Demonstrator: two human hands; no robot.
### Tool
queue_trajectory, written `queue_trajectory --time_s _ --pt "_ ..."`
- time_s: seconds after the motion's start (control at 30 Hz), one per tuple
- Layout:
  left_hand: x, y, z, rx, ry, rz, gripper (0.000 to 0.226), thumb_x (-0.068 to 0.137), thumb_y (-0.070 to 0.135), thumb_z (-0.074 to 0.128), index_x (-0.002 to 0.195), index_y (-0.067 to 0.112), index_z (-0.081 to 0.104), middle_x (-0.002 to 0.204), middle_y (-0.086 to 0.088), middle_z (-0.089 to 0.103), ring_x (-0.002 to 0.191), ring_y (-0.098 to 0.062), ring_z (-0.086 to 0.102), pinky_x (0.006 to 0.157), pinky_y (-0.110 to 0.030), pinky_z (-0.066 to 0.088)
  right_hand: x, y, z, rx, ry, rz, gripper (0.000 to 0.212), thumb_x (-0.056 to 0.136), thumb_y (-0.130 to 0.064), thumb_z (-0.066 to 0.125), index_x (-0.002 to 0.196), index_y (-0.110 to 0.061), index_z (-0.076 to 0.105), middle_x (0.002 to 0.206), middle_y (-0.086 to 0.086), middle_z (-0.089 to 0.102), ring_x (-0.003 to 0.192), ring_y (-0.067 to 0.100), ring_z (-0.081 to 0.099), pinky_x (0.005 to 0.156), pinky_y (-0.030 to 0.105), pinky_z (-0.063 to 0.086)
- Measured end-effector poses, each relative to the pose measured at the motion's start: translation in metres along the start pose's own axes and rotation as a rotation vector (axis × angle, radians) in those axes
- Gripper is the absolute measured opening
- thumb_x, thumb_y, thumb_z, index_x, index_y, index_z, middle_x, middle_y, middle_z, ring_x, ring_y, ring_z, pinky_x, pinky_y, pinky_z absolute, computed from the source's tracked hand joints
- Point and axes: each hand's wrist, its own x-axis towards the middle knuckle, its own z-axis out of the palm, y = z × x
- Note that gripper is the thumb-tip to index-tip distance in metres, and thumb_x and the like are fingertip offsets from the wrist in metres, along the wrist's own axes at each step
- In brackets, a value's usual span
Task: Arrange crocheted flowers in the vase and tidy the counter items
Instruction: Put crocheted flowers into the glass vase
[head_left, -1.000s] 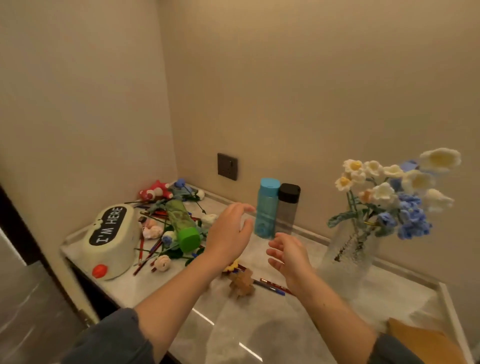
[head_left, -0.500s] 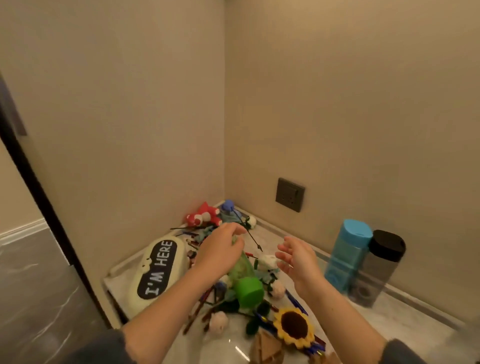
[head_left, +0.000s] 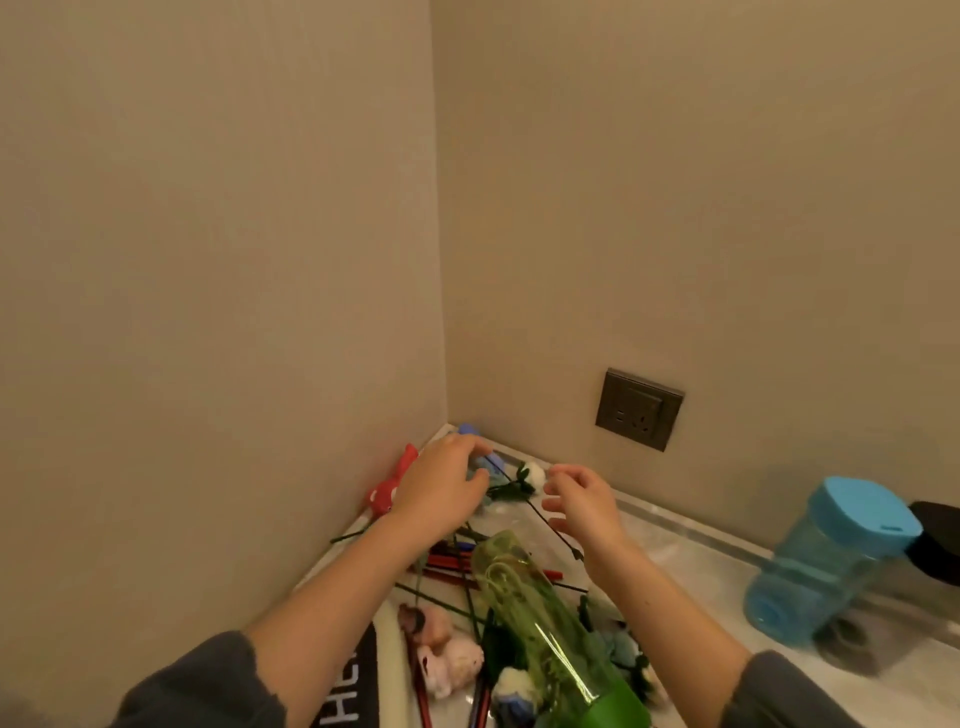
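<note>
Reaching into the counter's (head_left: 675, 566) far corner in the head view, the left hand (head_left: 447, 488) arches over a blue crocheted flower (head_left: 491, 461), finger and thumb on either side of it. I cannot tell whether they actually pinch it. The right hand (head_left: 584, 501) hovers just beside a white flower (head_left: 535, 473), fingers loosely curled and holding nothing, probably placed to gather the stems. Nearer, a green bottle (head_left: 545, 623) lies on its side across pencils (head_left: 441, 561) and more crocheted blooms (head_left: 457, 660), weighing that heap down, so the corner flowers look the easiest to lift. The vase is out of view. A blue bottle (head_left: 831, 561) stands well apart on the right.
</note>
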Motion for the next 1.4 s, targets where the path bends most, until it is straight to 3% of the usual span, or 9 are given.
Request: queue_trajectory --time_s 0.17,0.27,0.43,0.57,0.7,0.8,1.0,1.13,1.4 --pt "0.030 -0.038 0.016 0.287 -0.186 -0.117 0.063 0.084 0.041 0.060 0.141 0.026 0.037 0.144 -0.004 0.038 0.132 -0.027 0.036 0.107 -0.038 0.034 0.030 0.018 0.012 -0.168 0.016 -0.020 0.014 0.092 -0.009 0.053 0.104 -0.009 0.062 0.092 0.003 0.059 0.079 0.012 0.052 0.067 0.024 0.041" --pt "0.036 -0.056 0.026 0.355 -0.316 -0.190 0.079 0.081 0.047 0.063 0.147 0.026 0.025 0.151 -0.005 0.027 0.141 -0.033 0.019 0.112 -0.046 0.029 0.049 0.033 0.022 -0.255 -0.021 0.028 0.019 0.089 -0.011 0.059 0.108 -0.011 0.062 0.101 0.006 0.064 0.088 0.018 0.059 0.080 0.033 0.049" --pt "0.041 -0.058 0.029 0.503 -0.231 -0.085 0.040 0.092 0.028 0.052 0.132 0.029 0.045 0.138 0.000 0.044 0.124 -0.029 0.036 0.089 -0.039 0.042 0.068 0.052 0.030 -0.407 -0.098 0.071 0.035 0.086 -0.013 0.060 0.120 -0.018 0.054 0.111 0.009 0.062 0.095 0.023 0.062 0.087 0.039 0.051" --pt "0.040 -0.060 0.031 0.524 -0.165 -0.036 0.033 0.093 0.021 0.049 0.126 0.027 0.048 0.133 -0.001 0.047 0.121 -0.027 0.040 0.090 -0.037 0.039 0.076 0.066 0.030 -0.440 -0.118 0.066 0.039 0.088 -0.012 0.054 0.127 -0.014 0.057 0.108 0.013 0.067 0.082 0.022 0.062 0.080 0.040 0.052" --pt "0.039 -0.045 0.027 0.416 0.020 0.030 0.030 0.094 0.022 0.048 0.123 0.027 0.049 0.126 0.000 0.050 0.115 -0.024 0.042 0.087 -0.034 0.039 0.067 0.055 0.026 -0.396 -0.086 -0.008 0.034 0.093 -0.006 0.049 0.124 -0.015 0.062 0.092 0.005 0.065 0.071 0.014 0.058 0.066 0.028 0.047" --pt "0.037 -0.026 0.018 0.322 0.168 0.118 0.027 0.092 0.022 0.050 0.119 0.025 0.051 0.118 0.002 0.051 0.108 -0.021 0.044 0.086 -0.032 0.038 0.053 0.039 0.021 -0.319 0.032 -0.162 0.029 0.096 -0.008 0.047 0.117 -0.012 0.066 0.094 -0.001 0.065 0.077 0.009 0.056 0.072 0.023 0.043" --pt "0.025 0.025 0.010 -0.073 0.240 0.162 0.016 0.095 0.035 0.050 0.108 0.026 0.054 0.108 0.006 0.057 0.101 -0.018 0.050 0.080 -0.040 0.045 0.016 -0.009 -0.011 -0.099 0.254 -0.437 0.024 0.098 -0.012 0.046 0.111 -0.023 0.063 0.085 -0.009 0.062 0.069 0.000 0.052 0.062 0.013 0.041" --pt "0.008 0.072 0.020 -0.221 0.150 0.199 0.019 0.095 0.048 0.045 0.099 0.031 0.053 0.093 0.013 0.057 0.085 -0.009 0.055 0.068 -0.034 0.047 -0.010 -0.034 -0.049 -0.062 0.329 -0.515 0.024 0.096 -0.010 0.049 0.108 -0.023 0.065 0.097 -0.013 0.065 0.088 -0.004 0.058 0.074 0.012 0.043" --pt "-0.035 0.155 0.095 -0.340 -0.287 0.066 0.037 0.092 0.050 0.052 0.119 0.025 0.056 0.111 0.004 0.065 0.100 -0.017 0.062 0.085 -0.038 0.052 -0.064 -0.013 -0.145 -0.141 0.422 -0.479 0.014 0.092 -0.021 0.058 0.096 -0.027 0.070 0.077 -0.011 0.066 0.067 0.000 0.057 0.068 0.032 0.049"
